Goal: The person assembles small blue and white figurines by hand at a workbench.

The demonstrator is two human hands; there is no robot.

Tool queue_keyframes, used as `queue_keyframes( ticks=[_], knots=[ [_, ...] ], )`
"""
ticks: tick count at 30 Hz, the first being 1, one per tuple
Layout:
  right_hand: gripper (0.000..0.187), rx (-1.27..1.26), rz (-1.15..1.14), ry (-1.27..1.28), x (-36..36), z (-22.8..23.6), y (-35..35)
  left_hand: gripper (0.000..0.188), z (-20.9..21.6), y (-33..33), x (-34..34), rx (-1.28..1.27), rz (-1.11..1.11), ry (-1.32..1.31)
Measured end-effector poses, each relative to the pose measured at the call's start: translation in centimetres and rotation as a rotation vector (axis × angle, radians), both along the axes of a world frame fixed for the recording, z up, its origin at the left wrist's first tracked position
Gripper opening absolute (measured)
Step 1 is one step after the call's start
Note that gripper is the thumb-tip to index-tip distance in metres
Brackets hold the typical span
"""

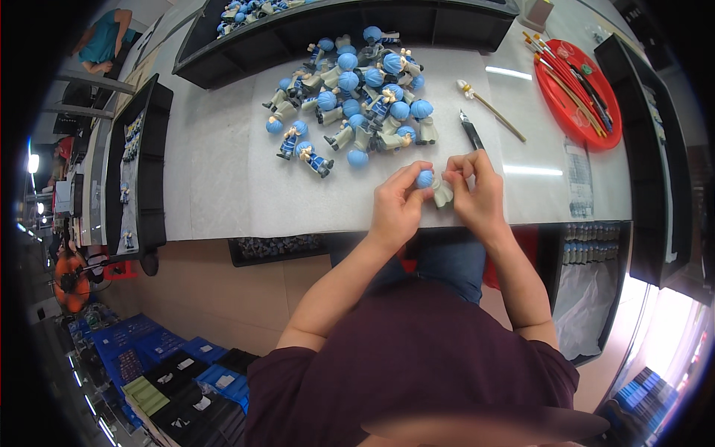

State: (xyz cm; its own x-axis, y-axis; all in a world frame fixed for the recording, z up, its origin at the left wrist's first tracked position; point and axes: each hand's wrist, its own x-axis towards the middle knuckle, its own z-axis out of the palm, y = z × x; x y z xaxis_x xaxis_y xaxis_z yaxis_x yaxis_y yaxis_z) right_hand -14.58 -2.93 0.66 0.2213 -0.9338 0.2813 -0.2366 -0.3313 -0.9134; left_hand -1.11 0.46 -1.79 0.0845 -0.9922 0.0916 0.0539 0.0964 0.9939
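Observation:
Just over the table's front edge I hold a small figurine (442, 194) with a round blue head and a pale grey-green lower part. My left hand (400, 200) pinches it by the head. The fingers of my right hand (477, 195) are closed together at its other side; whether they grip the figurine or some tiny part, I cannot make out. Beyond my hands lies a heap of similar blue-haired figurines (348, 80), some with blue-and-white clothes. A black craft knife (471, 130) lies right behind my right hand, its tip pointing away from me.
A red oval tray (615, 112) with brushes stands at the right, near a wooden stick (499, 118) with a pale tip. Black bins (447, 28) line the far side; others (153, 164) flank the table, some holding figurines. A person (104, 41) is at the far left.

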Motion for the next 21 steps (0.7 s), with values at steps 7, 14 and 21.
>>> queue_keyframes(
  ticks=[7, 14, 21],
  knots=[
    [0.026, -0.001, -0.070, 0.015, -0.17, -0.16, -0.39, 0.035, -0.13, 0.13, 0.09, 0.060, -0.034, 0.045],
    [0.028, -0.032, -0.026, -0.010, -0.18, 0.45, 0.00, 0.035, -0.17, 0.08, 0.17, 0.072, -0.045, 0.030],
    [0.028, -0.006, -0.041, 0.000, 0.06, 0.35, -0.07, 0.034, -0.18, -0.01, 0.02, 0.088, -0.050, 0.064]
  ],
)
